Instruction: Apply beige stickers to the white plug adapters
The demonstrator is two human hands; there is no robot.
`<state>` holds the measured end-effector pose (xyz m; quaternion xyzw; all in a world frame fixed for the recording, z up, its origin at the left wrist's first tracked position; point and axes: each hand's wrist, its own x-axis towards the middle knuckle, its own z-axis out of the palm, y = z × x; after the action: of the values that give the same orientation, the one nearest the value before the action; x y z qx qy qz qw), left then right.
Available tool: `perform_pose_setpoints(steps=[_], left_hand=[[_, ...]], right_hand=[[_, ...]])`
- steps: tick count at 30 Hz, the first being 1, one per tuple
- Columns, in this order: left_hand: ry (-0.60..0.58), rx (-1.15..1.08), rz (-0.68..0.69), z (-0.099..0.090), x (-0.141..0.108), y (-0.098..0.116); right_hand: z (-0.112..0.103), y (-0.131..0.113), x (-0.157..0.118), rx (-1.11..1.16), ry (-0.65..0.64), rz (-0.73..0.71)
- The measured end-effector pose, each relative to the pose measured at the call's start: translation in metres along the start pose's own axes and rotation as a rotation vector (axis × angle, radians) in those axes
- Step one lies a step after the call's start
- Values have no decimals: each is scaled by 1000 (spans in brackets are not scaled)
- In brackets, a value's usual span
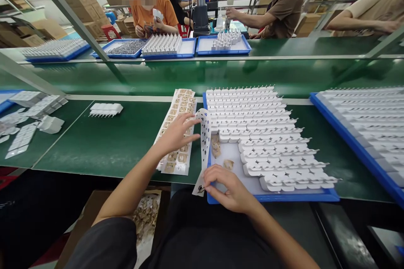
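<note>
We are pinching a spotted white strip (205, 134) in our right hand (235, 189) and holding our left hand (176, 133) spread beside it.

Green bench (94, 147): patterned sheets (179, 107) beside blue tray (274, 197); white part (106, 109) farther left.

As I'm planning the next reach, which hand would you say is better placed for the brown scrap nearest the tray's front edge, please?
Probably the right hand: it is beside that brown scrap, though it appears to pinch the white strip; the left hand is farther, beyond it.
</note>
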<state>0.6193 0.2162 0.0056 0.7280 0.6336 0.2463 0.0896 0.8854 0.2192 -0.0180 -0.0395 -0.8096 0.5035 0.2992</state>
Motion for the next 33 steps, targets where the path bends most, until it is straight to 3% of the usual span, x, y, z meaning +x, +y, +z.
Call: perform_pose_setpoints(steps=[5, 9, 11, 12, 15, 17, 20, 23, 26, 30, 33], left_hand=[[-86, -178, -187, 24, -11, 40], [-53, -400, -331, 12, -30, 38], [100, -535, -414, -5, -59, 20], [230, -565, -465, -13, -81, 7], [789, -503, -674, -29, -163, -40], [1063, -473, -914, -25, -226, -67], [1178, -413, -1169, 2, -313, -79], [1200, -426, -1328, 36, -372, -63], [1151, -546, -1353, 59, -394, -49], [942, -791, -1224, 79, -375, -60], [665, -934, -1134, 118, -335, -59]], right_hand=[[-1, -4, 2, 60, -106, -15], [-1, -3, -2, 88, -77, 0], [-3, 0, -5, 123, -7, 21], [-4, 1, -6, 148, 28, 26], [-7, 5, -9, 210, 85, 28], [-9, 6, -9, 226, 70, 25], [-10, 6, -9, 235, 26, 38], [-8, 3, -9, 226, 36, 117], [-3, -4, -9, 189, 89, 223], [2, -6, -9, 160, 163, 305], [1, -1, -9, 158, 171, 311]])
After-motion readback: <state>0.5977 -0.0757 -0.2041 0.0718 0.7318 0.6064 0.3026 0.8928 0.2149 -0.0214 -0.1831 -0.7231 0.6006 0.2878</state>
